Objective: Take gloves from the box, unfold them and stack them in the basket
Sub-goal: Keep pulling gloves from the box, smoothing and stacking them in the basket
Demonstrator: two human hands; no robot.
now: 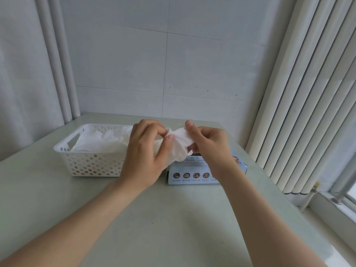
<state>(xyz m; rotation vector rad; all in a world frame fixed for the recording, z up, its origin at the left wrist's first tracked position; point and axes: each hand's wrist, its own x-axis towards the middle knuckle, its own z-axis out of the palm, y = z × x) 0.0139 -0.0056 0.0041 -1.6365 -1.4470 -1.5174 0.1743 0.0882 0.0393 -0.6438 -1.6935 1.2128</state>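
I pinch the crumpled glove (178, 145) with both hands, left hand (143, 155) and right hand (209, 145) closed on opposite ends, just above the box (192, 175); basket (86, 162) with stacked gloves (100, 139) sits left of box, nearer my left hand

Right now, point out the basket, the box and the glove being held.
basket (90, 163): head view, front perforated wall.
box (189, 177): head view, front face with icons.
glove (180, 147): head view, crumpled middle between both hands.
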